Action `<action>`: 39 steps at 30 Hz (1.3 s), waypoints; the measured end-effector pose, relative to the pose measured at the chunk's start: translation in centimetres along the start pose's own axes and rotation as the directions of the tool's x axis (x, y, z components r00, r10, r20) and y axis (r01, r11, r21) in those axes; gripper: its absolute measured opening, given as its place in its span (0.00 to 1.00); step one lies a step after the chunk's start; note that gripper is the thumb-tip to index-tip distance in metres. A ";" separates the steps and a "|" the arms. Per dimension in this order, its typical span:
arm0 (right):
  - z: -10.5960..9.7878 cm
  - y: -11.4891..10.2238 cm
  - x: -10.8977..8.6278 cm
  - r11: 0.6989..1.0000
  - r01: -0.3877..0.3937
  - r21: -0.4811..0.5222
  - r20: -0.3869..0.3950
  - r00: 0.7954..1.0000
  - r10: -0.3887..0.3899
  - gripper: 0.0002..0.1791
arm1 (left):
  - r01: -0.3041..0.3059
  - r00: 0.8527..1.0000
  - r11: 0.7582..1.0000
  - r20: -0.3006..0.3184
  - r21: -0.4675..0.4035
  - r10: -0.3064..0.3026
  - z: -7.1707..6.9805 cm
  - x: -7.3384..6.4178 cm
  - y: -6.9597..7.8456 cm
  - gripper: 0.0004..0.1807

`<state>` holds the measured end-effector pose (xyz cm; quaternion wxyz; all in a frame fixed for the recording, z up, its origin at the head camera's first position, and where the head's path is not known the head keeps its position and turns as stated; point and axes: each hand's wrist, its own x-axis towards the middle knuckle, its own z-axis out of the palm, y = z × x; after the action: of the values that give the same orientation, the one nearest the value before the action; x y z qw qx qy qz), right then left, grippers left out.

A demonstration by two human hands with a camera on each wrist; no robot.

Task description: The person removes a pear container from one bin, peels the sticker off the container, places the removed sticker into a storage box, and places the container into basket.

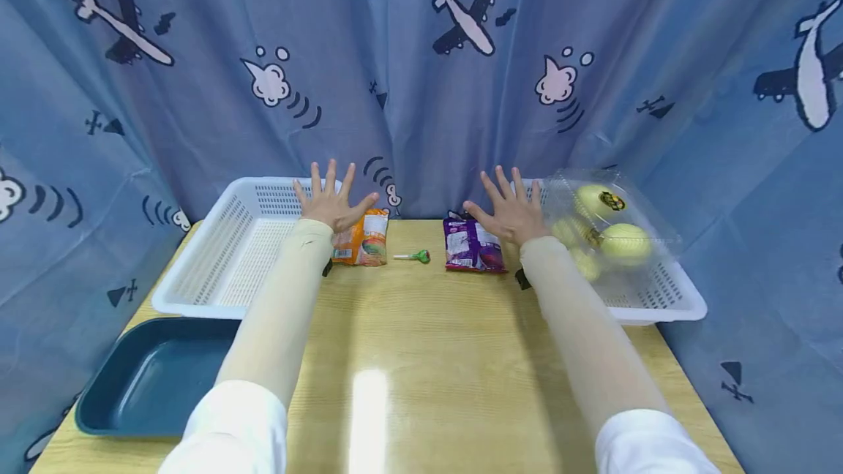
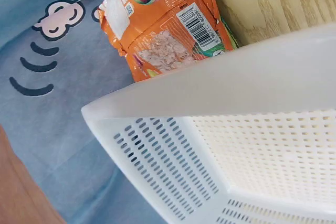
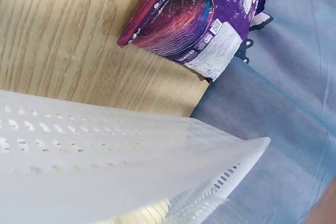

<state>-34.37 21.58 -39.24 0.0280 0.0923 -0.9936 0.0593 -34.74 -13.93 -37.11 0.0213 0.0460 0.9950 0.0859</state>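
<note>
In the head view my left hand [image 1: 327, 205] is spread wide, fingers straight, above the right rim of a white basket [image 1: 191, 309]. Just beyond its thumb lies an orange snack bag [image 1: 374, 240], partly covered by the hand. My right hand [image 1: 512, 214], also spread and holding nothing, is over the left side of a second white basket [image 1: 688, 306]. A purple snack bag [image 1: 464, 246] lies on the table left of it. Between the two bags is a lollipop [image 1: 420, 256] with a green wrapper. The right wrist view shows the purple bag [image 3: 194, 30] beside the basket wall.
Inside the right basket, a clear plastic clamshell [image 1: 648, 214] holds several round pale-yellow fruits [image 1: 626, 243]. A dark teal tray [image 1: 99, 415] stands in front of the left basket. Blue curtains [image 1: 369, 93] with airplane prints hang around the wooden table [image 1: 421, 364].
</note>
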 end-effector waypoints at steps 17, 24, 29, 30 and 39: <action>-8.5 2.2 -4.1 0.992 -0.102 0.068 -0.053 0.993 0.106 0.47 | -0.059 0.998 0.994 -0.029 -0.089 0.056 -3.7 -2.5 0.9 0.48; -13.0 5.1 -6.9 0.964 -0.206 0.169 -0.004 0.978 0.210 0.48 | -0.113 0.988 0.938 0.061 -0.328 0.141 -5.2 -4.4 1.4 0.28; -14.3 10.1 -9.0 0.899 -0.302 0.316 0.107 0.953 0.282 0.50 | -0.066 0.976 0.778 0.120 -0.625 0.179 -5.3 -3.3 4.7 0.25; -14.4 11.1 -9.6 0.879 -0.321 0.354 0.133 0.947 0.292 0.50 | -0.044 0.975 0.719 0.126 -0.694 0.181 -5.2 -3.0 5.7 0.26; -13.8 17.7 -12.0 0.761 -0.452 0.466 0.274 0.891 0.362 0.53 | 0.018 0.955 0.436 0.145 -0.900 0.260 -4.6 -0.4 15.7 0.27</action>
<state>-25.27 42.75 -28.37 -0.0951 -0.1177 -0.9350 0.3208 -33.23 0.69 -29.85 0.1674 0.1107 0.7815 0.5908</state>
